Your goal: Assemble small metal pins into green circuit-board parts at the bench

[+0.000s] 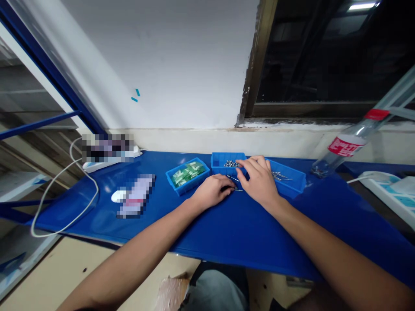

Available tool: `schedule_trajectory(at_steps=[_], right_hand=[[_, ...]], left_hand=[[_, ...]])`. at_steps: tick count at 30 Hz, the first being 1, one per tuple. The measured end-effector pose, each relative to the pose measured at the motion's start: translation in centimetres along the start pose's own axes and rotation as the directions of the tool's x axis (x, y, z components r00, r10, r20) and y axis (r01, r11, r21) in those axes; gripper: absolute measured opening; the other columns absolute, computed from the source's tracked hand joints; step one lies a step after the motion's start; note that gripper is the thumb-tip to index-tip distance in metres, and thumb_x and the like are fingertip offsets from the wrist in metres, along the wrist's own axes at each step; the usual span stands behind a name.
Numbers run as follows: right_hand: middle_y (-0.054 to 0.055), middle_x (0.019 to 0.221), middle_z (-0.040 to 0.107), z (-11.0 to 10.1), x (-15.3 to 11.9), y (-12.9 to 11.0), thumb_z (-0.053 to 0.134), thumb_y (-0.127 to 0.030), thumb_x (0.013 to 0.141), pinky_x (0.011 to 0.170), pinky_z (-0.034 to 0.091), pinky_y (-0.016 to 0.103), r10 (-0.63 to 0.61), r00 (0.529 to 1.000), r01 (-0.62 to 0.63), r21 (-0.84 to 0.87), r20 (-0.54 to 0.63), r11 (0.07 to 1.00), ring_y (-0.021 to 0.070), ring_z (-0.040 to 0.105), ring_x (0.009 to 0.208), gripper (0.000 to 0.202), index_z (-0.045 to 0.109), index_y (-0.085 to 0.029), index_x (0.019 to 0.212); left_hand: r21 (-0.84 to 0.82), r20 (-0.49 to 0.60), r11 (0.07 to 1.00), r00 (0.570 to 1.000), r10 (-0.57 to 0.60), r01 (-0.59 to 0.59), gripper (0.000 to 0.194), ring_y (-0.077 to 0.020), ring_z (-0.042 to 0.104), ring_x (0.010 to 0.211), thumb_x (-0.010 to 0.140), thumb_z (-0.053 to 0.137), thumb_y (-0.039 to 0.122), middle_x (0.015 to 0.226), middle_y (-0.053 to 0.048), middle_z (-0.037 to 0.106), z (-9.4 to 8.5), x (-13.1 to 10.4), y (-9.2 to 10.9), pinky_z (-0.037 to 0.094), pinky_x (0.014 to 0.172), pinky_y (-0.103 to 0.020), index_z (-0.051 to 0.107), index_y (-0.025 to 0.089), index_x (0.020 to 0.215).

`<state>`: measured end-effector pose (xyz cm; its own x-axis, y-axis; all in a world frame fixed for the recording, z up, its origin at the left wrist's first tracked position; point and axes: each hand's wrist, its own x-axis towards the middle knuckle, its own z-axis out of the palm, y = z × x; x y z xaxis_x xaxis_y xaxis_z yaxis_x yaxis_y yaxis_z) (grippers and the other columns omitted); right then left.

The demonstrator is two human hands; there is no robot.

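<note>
My left hand [212,191] rests on the blue table with its fingers curled. From its fingertips sticks out a thin metal rod, perhaps a screw [238,190]. A second thin metal piece [234,178] lies just beyond those fingers. My right hand [258,179] is open, thumb and fingers apart, its index fingertip over the near right part of a blue bin [218,162]. Small shiny metal parts [231,163] lie in that bin. Partly behind the right hand, another blue bin [296,183] holds long thin metal pieces [281,176].
A blue bin [182,190] with green-and-clear packets [188,173] stands left of my hands. Farther left are a blurred-out flat object [138,194], a white oval item [119,196] and a power strip [110,160] with a cable. A plastic bottle [345,146] stands at right.
</note>
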<state>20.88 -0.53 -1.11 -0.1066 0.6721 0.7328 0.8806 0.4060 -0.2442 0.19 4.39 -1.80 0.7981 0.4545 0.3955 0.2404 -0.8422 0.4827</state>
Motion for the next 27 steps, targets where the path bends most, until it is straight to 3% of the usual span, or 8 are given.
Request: schedule_trajectory(at_steps=[6, 9, 11, 14, 17, 27], right_hand=[[0.009, 0.107, 0.077, 0.2, -0.2, -0.4, 0.060, -0.024, 0.101, 0.096, 0.050, 0.054, -0.024, 0.999, 0.019, 0.144, 0.034, 0.989, 0.0335, 0.061, 0.109, 0.022, 0.072, -0.027, 0.119], [0.009, 0.109, 0.075, 0.1, -0.2, -0.6, 0.057, -0.021, 0.102, 0.096, 0.054, 0.050, -0.065, 0.997, 0.049, 0.281, 0.048, 0.958, 0.0301, 0.064, 0.107, 0.022, 0.071, -0.026, 0.118], [0.009, 0.110, 0.073, 0.0, -0.2, -0.8, 0.056, -0.020, 0.101, 0.095, 0.057, 0.047, -0.082, 0.994, 0.053, 0.355, 0.067, 0.933, 0.0284, 0.066, 0.106, 0.023, 0.070, -0.027, 0.118], [0.008, 0.108, 0.072, -0.1, -0.4, -1.2, 0.058, -0.021, 0.100, 0.090, 0.059, 0.044, -0.069, 0.993, 0.022, 0.412, 0.100, 0.911, 0.0269, 0.069, 0.101, 0.023, 0.070, -0.029, 0.118], [0.006, 0.102, 0.071, -0.2, -0.5, -1.5, 0.060, -0.020, 0.099, 0.083, 0.059, 0.041, -0.046, 0.994, 0.000, 0.432, 0.095, 0.902, 0.0245, 0.069, 0.090, 0.021, 0.070, -0.028, 0.115], [0.005, 0.098, 0.067, 0.0, -0.4, -1.8, 0.061, -0.012, 0.091, 0.076, 0.058, 0.036, 0.008, 0.994, -0.056, 0.467, 0.105, 0.882, 0.0203, 0.065, 0.081, 0.023, 0.070, -0.025, 0.107]], left_hand=[[-0.081, -0.112, 0.983, 0.978, -0.175, 0.167, 0.020, -0.0202, 0.075, 0.092, 0.084, 0.071, 0.010, 0.104, -0.006, 0.079, -0.2, -0.2, 0.3, 0.059, 0.091, -0.033, 0.076, 0.019, 0.102], [-0.330, -0.209, 0.918, 0.931, -0.300, 0.221, 0.020, -0.0186, 0.076, 0.092, 0.087, 0.071, 0.012, 0.103, -0.007, 0.079, -0.1, -0.1, 0.5, 0.061, 0.090, -0.033, 0.070, 0.017, 0.106], [-0.544, -0.253, 0.817, 0.890, -0.379, 0.193, 0.022, -0.0184, 0.076, 0.097, 0.089, 0.073, 0.017, 0.105, -0.009, 0.078, -0.1, 0.0, 0.5, 0.061, 0.093, -0.033, 0.065, 0.015, 0.110], [-0.755, -0.215, 0.639, 0.865, -0.452, 0.146, 0.039, -0.0186, 0.077, 0.096, 0.087, 0.082, 0.025, 0.106, -0.011, 0.078, -0.1, 0.2, 0.2, 0.061, 0.092, -0.034, 0.058, 0.015, 0.117], [-0.835, -0.141, 0.528, 0.868, -0.476, 0.154, 0.052, -0.0179, 0.078, 0.089, 0.081, 0.089, 0.031, 0.101, -0.010, 0.079, -0.2, 0.3, -0.1, 0.060, 0.088, -0.032, 0.058, 0.015, 0.119], [-0.829, -0.064, 0.518, 0.884, -0.463, 0.211, 0.060, -0.0212, 0.079, 0.099, 0.078, 0.092, 0.038, 0.111, -0.014, 0.080, -0.5, 0.3, 0.2, 0.060, 0.096, -0.035, 0.064, 0.012, 0.125]])
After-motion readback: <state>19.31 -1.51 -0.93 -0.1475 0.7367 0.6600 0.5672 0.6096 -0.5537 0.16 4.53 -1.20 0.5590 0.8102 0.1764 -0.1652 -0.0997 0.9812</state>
